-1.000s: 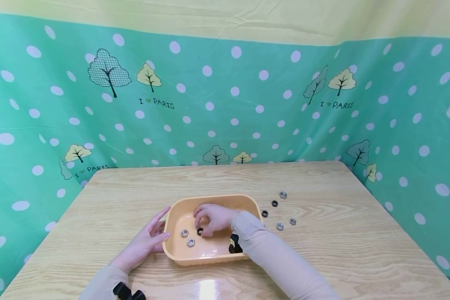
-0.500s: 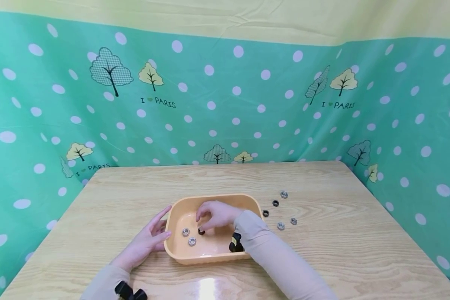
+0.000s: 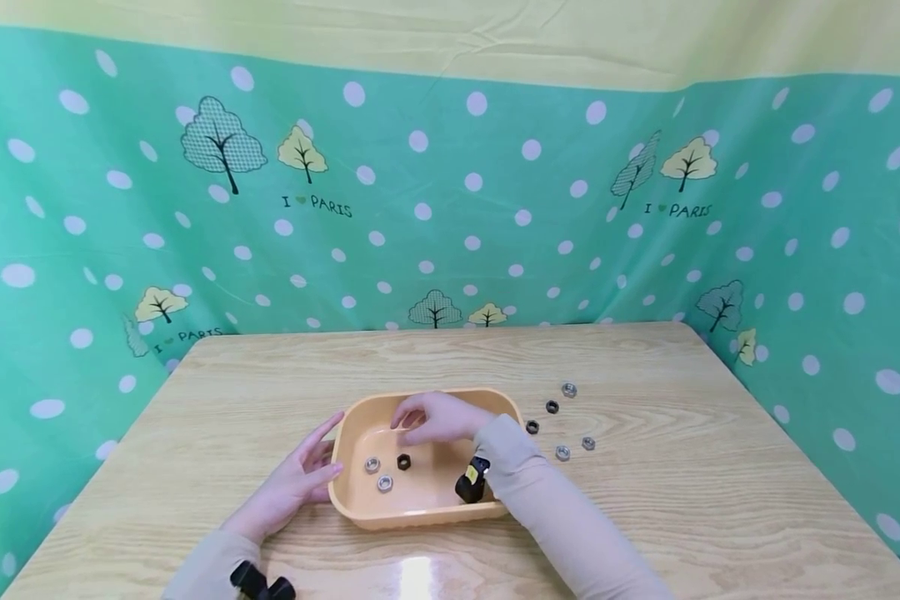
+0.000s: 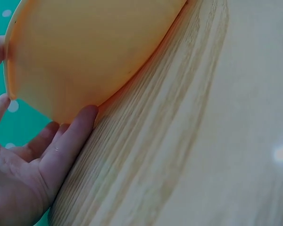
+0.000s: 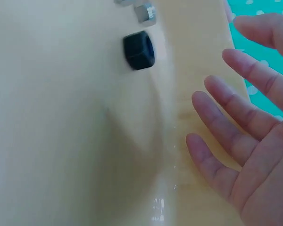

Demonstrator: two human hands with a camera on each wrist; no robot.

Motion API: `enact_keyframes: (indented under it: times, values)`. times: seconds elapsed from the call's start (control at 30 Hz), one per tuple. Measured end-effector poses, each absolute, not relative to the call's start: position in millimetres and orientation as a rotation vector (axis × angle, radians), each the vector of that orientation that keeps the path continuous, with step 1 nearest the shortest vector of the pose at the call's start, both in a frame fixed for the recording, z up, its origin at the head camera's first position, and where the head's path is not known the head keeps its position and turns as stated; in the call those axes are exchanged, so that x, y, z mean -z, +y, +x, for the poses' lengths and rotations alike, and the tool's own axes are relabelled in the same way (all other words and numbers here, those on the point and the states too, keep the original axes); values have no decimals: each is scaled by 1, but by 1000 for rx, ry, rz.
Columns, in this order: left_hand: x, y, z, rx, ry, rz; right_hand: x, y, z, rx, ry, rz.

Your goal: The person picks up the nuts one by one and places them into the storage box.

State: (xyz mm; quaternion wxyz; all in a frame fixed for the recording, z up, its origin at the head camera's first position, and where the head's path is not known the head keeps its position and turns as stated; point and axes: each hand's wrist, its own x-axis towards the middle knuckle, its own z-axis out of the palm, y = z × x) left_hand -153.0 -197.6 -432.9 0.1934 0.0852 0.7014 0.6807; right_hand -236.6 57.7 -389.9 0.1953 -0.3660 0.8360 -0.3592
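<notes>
An orange plastic tray (image 3: pixel 427 518) sits on the wooden table. Inside lie a black hex nut (image 3: pixel 403 462) and two silver nuts, one hex nut (image 3: pixel 372 465) beside another silver nut (image 3: pixel 385 483). My right hand (image 3: pixel 438 418) hovers over the tray, just behind the black nut. In the right wrist view its fingers (image 5: pixel 226 127) are spread and hold nothing, apart from the black nut (image 5: pixel 139 50). My left hand (image 3: pixel 296 483) rests against the tray's left end. The left wrist view shows its fingertips (image 4: pixel 88 113) touching the outer wall (image 4: pixel 80 61).
Right of the tray lie several loose nuts: black ones such as a near nut (image 3: pixel 532 427) and a farther nut (image 3: pixel 552 407), and silver ones such as the back nut (image 3: pixel 569 389). A green dotted curtain (image 3: pixel 450 200) surrounds the table's back and sides.
My right hand has let go of the black nut and lifted up and back from it. The nut now lies on the tray floor. My left hand stays against the tray.
</notes>
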Motion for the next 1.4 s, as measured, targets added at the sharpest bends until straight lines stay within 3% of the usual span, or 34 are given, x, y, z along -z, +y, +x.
enact_keyframes:
  times: [0.9, 1.4]
  values:
    - [432, -194, -152, -1897, 1993, 199, 329, 115, -258, 930, 2205, -931]
    - [435, -197, -154, -1906, 1991, 200, 327, 163, -255, 916, 2333, -948]
